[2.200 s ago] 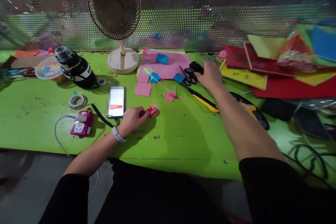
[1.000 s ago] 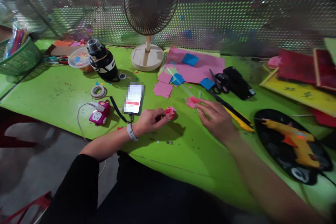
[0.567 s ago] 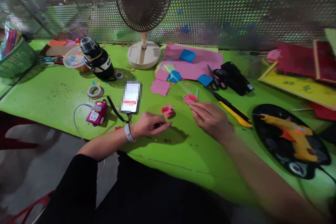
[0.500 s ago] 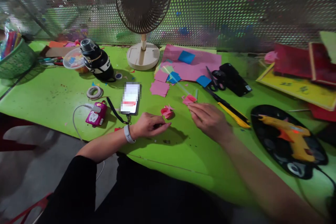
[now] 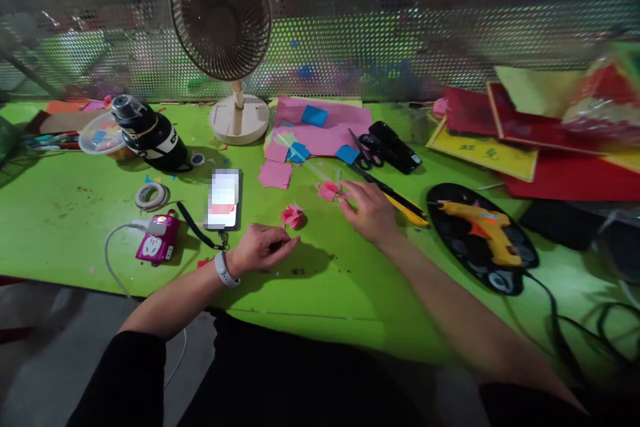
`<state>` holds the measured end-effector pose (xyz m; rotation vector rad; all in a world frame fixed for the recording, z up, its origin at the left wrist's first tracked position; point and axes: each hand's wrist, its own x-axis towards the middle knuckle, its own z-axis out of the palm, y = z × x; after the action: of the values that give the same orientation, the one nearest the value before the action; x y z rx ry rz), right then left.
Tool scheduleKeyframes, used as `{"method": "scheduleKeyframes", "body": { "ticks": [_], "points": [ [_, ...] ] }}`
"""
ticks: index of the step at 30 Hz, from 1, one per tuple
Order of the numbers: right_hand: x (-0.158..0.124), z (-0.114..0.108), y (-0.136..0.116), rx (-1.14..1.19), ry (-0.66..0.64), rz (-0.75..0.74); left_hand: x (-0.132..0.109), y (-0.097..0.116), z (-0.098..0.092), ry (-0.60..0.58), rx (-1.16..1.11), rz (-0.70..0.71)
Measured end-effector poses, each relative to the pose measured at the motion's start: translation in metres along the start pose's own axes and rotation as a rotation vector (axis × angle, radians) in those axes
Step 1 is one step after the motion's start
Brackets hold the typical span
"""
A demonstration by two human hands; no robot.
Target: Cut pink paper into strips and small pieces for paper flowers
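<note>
Green desk (image 5: 70,207) strewn with coloured paper (image 5: 325,130), perforated metal screen (image 5: 400,33) behind. A folded pink paper flower (image 5: 291,216) sits just beyond the closed, empty left grip (image 5: 263,248); the open right grip (image 5: 367,211) touches a pink scrap (image 5: 328,190).

Fan (image 5: 221,10), bottle (image 5: 149,133), glue gun (image 5: 480,227)

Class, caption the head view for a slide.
Left hand rests near a pink paper flower; right hand reaches a pink scrap.
</note>
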<state>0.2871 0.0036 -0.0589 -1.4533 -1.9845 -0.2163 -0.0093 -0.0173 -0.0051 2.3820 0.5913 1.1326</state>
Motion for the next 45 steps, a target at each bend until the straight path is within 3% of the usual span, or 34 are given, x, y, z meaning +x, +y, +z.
{"method": "scheduleKeyframes", "body": {
  "ticks": [8, 12, 16, 19, 23, 29, 35, 39, 45],
  "points": [
    [0.000, 0.013, 0.008, 0.034, -0.136, 0.108, 0.003, 0.002, -0.003, 0.052, -0.012, -0.008],
    [0.003, 0.011, 0.006, 0.032, -0.111, 0.141, 0.004, -0.002, -0.006, 0.135, -0.007, -0.180],
    [0.006, 0.008, 0.003, 0.000, -0.095, 0.180, 0.007, -0.010, -0.008, 0.191, -0.167, -0.395],
    [0.009, 0.008, 0.004, -0.024, -0.118, 0.196, 0.007, -0.018, -0.007, 0.112, -0.191, -0.549],
    [0.017, 0.010, 0.006, -0.004, -0.158, 0.166, 0.006, -0.026, -0.004, -0.030, 0.004, -0.643],
    [0.032, 0.011, 0.010, 0.110, -0.048, 0.182, 0.007, -0.029, -0.004, -0.152, 0.056, -0.633],
    [0.032, 0.010, 0.000, 0.251, -0.089, 0.144, 0.007, -0.028, -0.003, -0.159, 0.103, -0.639],
    [0.025, 0.008, -0.006, 0.288, -0.135, 0.090, 0.006, -0.030, -0.004, -0.065, 0.092, -0.578],
    [0.022, 0.008, 0.001, 0.231, -0.064, 0.117, 0.003, -0.036, -0.006, 0.021, 0.162, -0.526]
  ]
}}
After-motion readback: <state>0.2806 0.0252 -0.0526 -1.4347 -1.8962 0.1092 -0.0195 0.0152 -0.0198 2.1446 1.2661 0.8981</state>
